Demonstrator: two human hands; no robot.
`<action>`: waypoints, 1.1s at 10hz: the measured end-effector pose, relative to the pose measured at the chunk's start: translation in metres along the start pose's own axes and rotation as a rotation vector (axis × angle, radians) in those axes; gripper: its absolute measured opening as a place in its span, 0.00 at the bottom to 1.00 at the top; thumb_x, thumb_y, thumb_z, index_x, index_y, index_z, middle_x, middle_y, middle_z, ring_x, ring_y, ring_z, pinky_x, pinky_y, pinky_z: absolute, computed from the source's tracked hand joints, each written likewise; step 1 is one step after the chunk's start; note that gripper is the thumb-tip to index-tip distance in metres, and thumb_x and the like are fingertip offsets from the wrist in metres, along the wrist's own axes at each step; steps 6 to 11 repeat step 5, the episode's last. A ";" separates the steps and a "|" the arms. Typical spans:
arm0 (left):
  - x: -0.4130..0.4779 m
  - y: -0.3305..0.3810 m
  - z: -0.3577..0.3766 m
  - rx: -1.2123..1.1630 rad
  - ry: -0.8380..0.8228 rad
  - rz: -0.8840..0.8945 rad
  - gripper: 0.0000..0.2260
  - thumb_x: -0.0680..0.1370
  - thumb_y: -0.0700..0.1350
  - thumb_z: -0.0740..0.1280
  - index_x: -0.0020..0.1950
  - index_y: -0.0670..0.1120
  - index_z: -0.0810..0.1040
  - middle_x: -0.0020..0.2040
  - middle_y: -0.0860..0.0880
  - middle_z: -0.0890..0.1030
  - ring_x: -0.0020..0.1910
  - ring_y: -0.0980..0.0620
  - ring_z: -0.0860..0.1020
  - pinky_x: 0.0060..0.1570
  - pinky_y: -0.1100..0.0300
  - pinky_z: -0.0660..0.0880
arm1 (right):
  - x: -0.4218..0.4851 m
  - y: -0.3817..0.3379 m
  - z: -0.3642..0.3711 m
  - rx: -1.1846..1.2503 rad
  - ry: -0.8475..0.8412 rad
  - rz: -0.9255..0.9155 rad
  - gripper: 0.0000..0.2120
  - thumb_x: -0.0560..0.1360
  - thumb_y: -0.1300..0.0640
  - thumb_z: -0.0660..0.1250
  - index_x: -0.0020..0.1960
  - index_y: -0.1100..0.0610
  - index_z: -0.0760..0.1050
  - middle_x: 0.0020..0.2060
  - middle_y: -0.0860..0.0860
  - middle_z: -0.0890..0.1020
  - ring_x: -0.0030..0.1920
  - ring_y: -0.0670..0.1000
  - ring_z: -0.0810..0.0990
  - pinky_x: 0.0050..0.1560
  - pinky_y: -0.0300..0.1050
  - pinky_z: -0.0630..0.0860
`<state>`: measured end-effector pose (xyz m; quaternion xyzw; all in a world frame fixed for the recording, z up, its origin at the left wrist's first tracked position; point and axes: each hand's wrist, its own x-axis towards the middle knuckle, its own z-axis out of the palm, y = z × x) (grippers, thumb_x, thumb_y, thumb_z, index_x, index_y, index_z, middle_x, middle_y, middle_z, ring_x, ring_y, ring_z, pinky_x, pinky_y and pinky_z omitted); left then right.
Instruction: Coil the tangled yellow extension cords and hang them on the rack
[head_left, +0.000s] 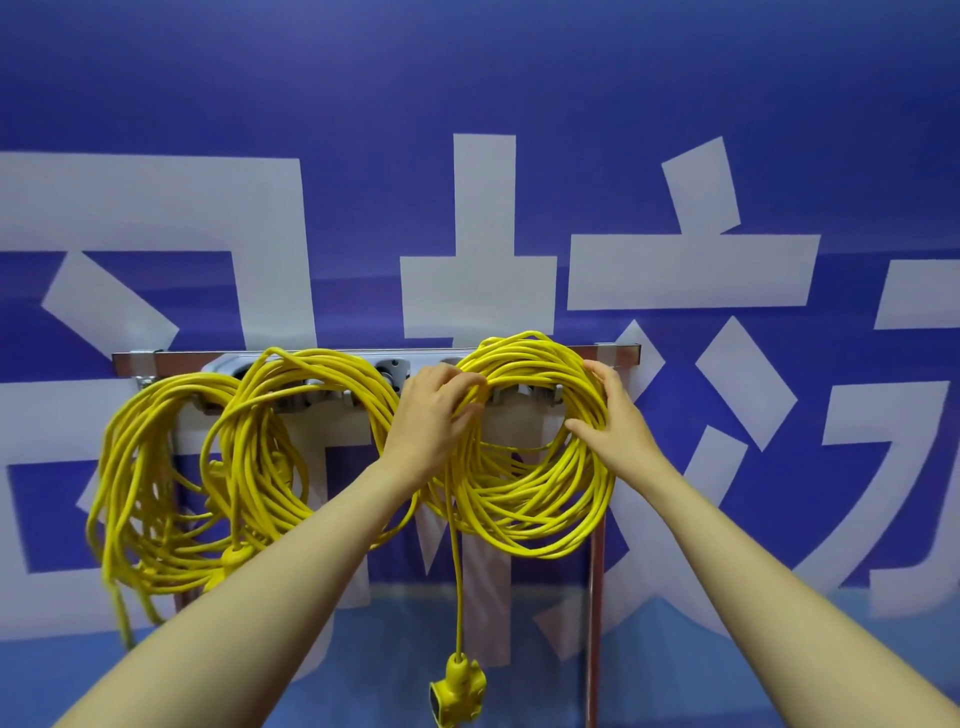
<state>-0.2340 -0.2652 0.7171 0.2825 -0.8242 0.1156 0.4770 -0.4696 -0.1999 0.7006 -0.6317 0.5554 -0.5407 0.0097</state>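
Note:
A yellow cord coil (524, 499) hangs at the right end of the metal rack (332, 357), its top looped over the bar near grey hooks. My left hand (434, 415) grips the coil's left side, fingers curled round the strands. My right hand (615, 410) holds the coil's right side, with its fingers inside the loop and thumb on top. A loose end with a yellow socket block (458, 688) dangles below. Two more yellow coils, one in the middle (270, 447) and one at far left (140, 483), hang from the rack.
Behind the rack is a blue wall banner (467, 78) with large white characters. A metal upright post (595, 613) of the rack runs down at the right. A grey hook strip (395, 371) sits along the bar.

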 end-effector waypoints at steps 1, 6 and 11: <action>-0.001 0.007 -0.009 0.000 -0.088 -0.070 0.14 0.77 0.46 0.69 0.63 0.45 0.78 0.56 0.44 0.77 0.57 0.44 0.73 0.55 0.50 0.71 | -0.001 -0.006 -0.003 -0.107 -0.031 0.030 0.37 0.73 0.62 0.70 0.75 0.50 0.55 0.72 0.51 0.64 0.70 0.51 0.65 0.65 0.50 0.71; -0.054 0.062 -0.148 0.329 -0.354 -0.161 0.23 0.75 0.52 0.71 0.69 0.51 0.74 0.72 0.44 0.67 0.72 0.43 0.62 0.68 0.47 0.61 | -0.077 -0.126 -0.050 -0.615 -0.222 -0.088 0.37 0.72 0.58 0.69 0.76 0.51 0.55 0.74 0.53 0.61 0.74 0.56 0.57 0.69 0.62 0.62; -0.054 0.062 -0.148 0.329 -0.354 -0.161 0.23 0.75 0.52 0.71 0.69 0.51 0.74 0.72 0.44 0.67 0.72 0.43 0.62 0.68 0.47 0.61 | -0.077 -0.126 -0.050 -0.615 -0.222 -0.088 0.37 0.72 0.58 0.69 0.76 0.51 0.55 0.74 0.53 0.61 0.74 0.56 0.57 0.69 0.62 0.62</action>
